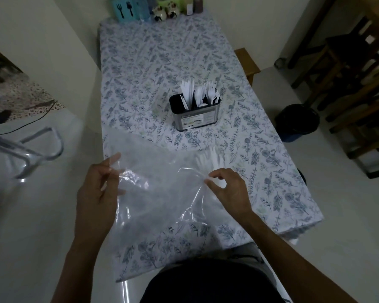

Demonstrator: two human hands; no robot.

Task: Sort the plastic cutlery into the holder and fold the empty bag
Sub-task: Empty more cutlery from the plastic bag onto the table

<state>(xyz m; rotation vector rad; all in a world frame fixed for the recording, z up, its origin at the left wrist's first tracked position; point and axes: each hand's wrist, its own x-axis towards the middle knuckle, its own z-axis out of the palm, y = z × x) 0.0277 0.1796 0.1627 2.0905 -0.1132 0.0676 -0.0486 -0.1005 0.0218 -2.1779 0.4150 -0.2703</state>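
— Head view, wide and dim: what fills the picture?

— A long desk (260,171) under a cloth printed with blue-grey leaves, running away from the person seated at its near end. Pale floor lies on both sides.

— And on the floor?

— A dark bin (297,122) to the right of the desk, with wooden chairs (354,84) beyond it. A metal-framed stool (31,147) stands on the left.

— Where is the bag?

— A clear plastic bag (153,193) is spread over the near part of the desk, held up between both hands. Some white cutlery pieces (210,160) show blurred at its far right edge; whether they lie inside it or behind it cannot be told.

— How do the hands hold it?

— The left hand (96,193) grips the bag's left edge, fingers curled round the film. The right hand (225,189) pinches a gathered bunch of film between thumb and fingertips.

— And the holder?

— A steel holder (195,114) with a dark rim stands upright mid-desk, well beyond the bag. White knives (188,90) fill its left compartment; spoons and forks (208,94) stand in the right part.

— Anything at the far end?

— A turquoise box (125,9) printed with cutlery shapes, beside small jars (164,13).
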